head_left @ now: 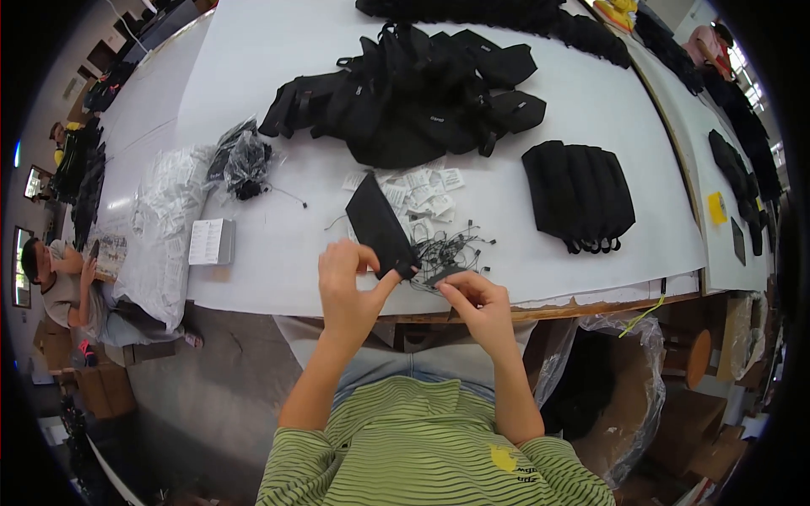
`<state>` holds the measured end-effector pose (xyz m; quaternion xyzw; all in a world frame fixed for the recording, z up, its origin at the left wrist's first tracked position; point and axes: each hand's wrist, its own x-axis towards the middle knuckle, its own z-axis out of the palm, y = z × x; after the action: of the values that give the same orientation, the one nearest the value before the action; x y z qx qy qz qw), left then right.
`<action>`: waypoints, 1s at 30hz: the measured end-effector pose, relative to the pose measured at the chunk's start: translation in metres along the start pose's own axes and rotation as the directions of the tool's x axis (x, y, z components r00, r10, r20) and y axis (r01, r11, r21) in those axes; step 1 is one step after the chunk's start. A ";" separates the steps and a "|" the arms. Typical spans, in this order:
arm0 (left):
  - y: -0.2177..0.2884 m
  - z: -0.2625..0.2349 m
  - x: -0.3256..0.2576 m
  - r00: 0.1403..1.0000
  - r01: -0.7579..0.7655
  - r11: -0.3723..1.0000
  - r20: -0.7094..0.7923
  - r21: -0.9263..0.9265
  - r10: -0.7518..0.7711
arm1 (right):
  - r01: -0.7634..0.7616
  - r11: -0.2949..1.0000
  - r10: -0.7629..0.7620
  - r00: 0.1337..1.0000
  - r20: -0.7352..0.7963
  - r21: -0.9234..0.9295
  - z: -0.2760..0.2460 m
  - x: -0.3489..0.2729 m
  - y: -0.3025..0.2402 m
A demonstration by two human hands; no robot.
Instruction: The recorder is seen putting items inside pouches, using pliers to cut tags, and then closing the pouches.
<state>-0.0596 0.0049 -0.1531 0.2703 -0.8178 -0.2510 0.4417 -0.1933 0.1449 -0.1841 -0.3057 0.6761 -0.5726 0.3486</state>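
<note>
White desk [278,253], near edge: tagging black pouches w/ string loops, by the look of it. Left hand [348,291] fingers pinched on flat black pouch [380,226], held tilted just above desk. Right hand [474,302] fingers nipped on thin black string [447,253] from tangle beside. Next prob. needs threading string thru pouch; fiddly, needs steady pinch.

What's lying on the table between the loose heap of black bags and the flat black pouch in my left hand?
In the head view, small white paper tags lie scattered between the heap of bags and the pouch in the left hand.
</note>
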 end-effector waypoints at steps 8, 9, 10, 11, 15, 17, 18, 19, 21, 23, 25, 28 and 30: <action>0.000 -0.038 -0.056 0.756 0.651 0.740 0.232 -0.170 -0.612 | 0.267 0.930 -0.199 0.943 0.266 -0.251 0.048 0.005 -0.026; 0.000 -0.036 -0.059 0.754 0.653 0.738 0.232 -0.172 -0.614 | 0.309 0.904 -0.217 0.927 0.304 -0.295 0.049 0.004 -0.025; 0.000 -0.034 -0.061 0.740 0.673 0.703 0.245 -0.232 -0.627 | 0.308 0.904 -0.216 0.928 0.305 -0.298 0.050 0.003 -0.025; 0.000 -0.033 -0.062 0.725 0.689 0.664 0.259 -0.291 -0.638 | 0.323 0.888 -0.219 0.923 0.316 -0.328 0.050 0.002 -0.025; -0.004 -0.031 -0.067 0.793 0.609 0.723 0.274 -0.326 -0.544 | 0.383 0.868 -0.283 0.905 0.319 -0.317 0.048 -0.002 -0.020; 0.001 -0.027 -0.068 0.867 0.497 0.796 0.165 -0.345 -0.470 | 0.389 0.858 -0.280 0.902 0.330 -0.336 0.045 -0.003 -0.019; 0.003 -0.026 -0.065 0.867 0.498 0.795 0.165 -0.348 -0.471 | 0.399 0.845 -0.281 0.898 0.340 -0.356 0.043 -0.003 -0.019; 0.007 -0.026 -0.062 0.854 0.520 0.800 0.207 -0.299 -0.478 | 0.398 0.844 -0.279 0.898 0.340 -0.358 0.041 -0.003 -0.018; 0.008 -0.025 -0.062 0.838 0.540 0.804 0.244 -0.247 -0.488 | 0.427 0.797 -0.305 0.895 0.325 -0.427 0.039 -0.005 -0.014; 0.006 -0.025 -0.066 0.870 0.487 0.837 0.229 -0.251 -0.437 | 0.440 0.802 -0.329 0.890 0.315 -0.404 0.040 -0.006 -0.013; 0.008 -0.024 -0.069 0.900 0.434 0.869 0.160 -0.239 -0.405 | 0.447 0.808 -0.350 0.888 0.299 -0.383 0.042 -0.009 -0.013; 0.010 -0.025 -0.071 0.900 0.424 0.842 0.053 -0.332 -0.432 | 0.106 0.983 -0.066 0.965 0.256 -0.148 0.042 -0.013 -0.013; 0.013 -0.026 -0.068 0.866 0.458 0.774 0.023 -0.437 -0.500 | -0.125 0.960 0.062 0.968 0.243 0.252 0.036 -0.010 -0.010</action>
<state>-0.0081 0.0555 -0.1718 0.3774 -0.6244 -0.5152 0.4497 -0.1581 0.1315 -0.1770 -0.2889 0.5616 -0.6008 0.4901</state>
